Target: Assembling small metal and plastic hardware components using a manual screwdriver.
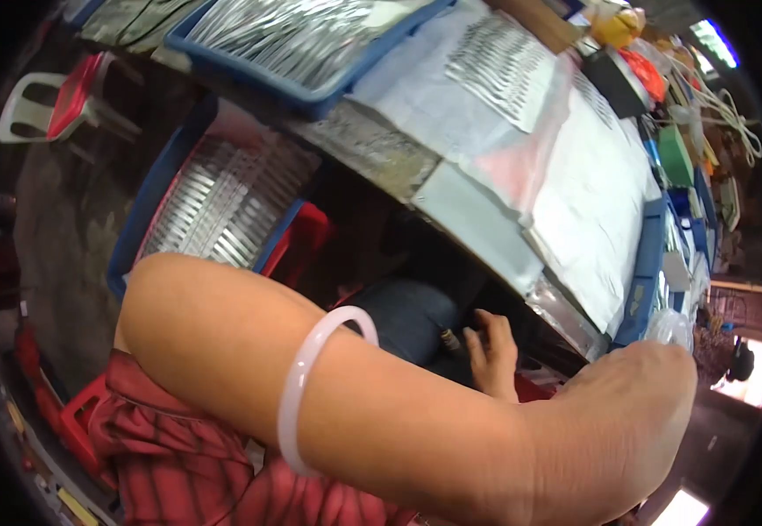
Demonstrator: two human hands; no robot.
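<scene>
My left arm crosses the head view from the left, with a pale pink bangle [300, 394] round the forearm. At the right, my left hand [622, 412] bends at the wrist and shows its back; its fingers are hidden. Clear crumpled plastic [669, 328] appears just beyond it, and I cannot tell whether they touch. Below the bench edge, my right hand [495, 351] shows partly behind the left forearm, fingers apart and holding nothing visible. Beside those fingers, a small brownish piece [449, 338] lies against dark trousers [403, 316].
A workbench [477, 219] carries white sheets [587, 232] and rows of metal pieces [499, 70]. One blue tray [315, 101] holds many silvery strips; another blue crate [135, 228] with metal pieces stands lower left. Blue bins [640, 289] line the right. A red-and-white chair [61, 105] stands far left.
</scene>
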